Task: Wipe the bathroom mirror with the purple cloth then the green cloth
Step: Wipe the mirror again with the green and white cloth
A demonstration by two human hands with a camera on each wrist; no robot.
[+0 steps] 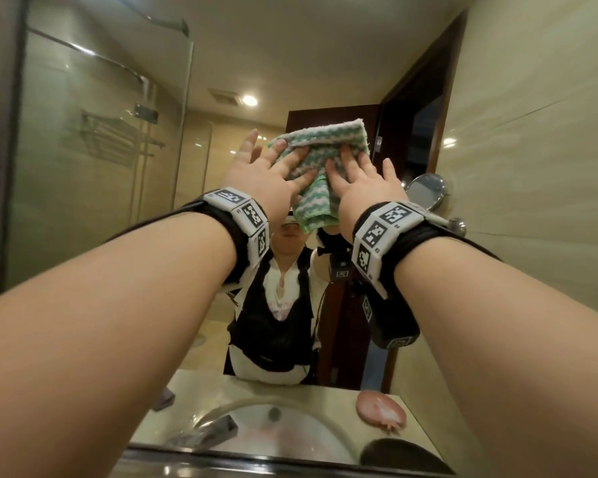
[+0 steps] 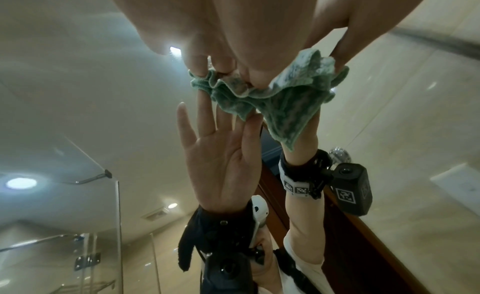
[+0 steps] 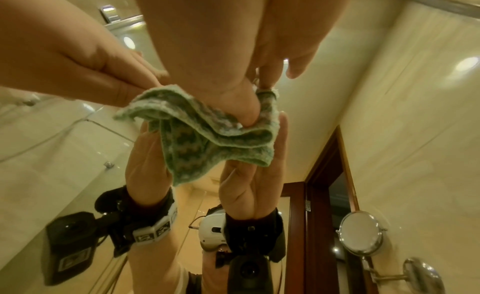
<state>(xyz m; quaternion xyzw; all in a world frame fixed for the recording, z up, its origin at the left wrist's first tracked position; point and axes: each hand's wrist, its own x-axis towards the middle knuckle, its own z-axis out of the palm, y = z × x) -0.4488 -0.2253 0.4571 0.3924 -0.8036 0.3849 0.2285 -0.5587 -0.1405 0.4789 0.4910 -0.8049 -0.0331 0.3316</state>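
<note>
A green and white striped cloth lies bunched against the bathroom mirror at head height. My left hand has straight, spread fingers, and its fingertips press the cloth's left edge; the outer fingers lie on bare glass. My right hand covers the cloth's right half, with its thumb tucked into a fold and pinching the cloth against the fingers. The lower part of the cloth hangs loose. A small purple shape shows in the reflection beside the sink.
The mirror reflects me, a glass shower screen on the left and a dark wooden door. A round shaving mirror juts out on an arm at the right. Below are the sink and a pink dish.
</note>
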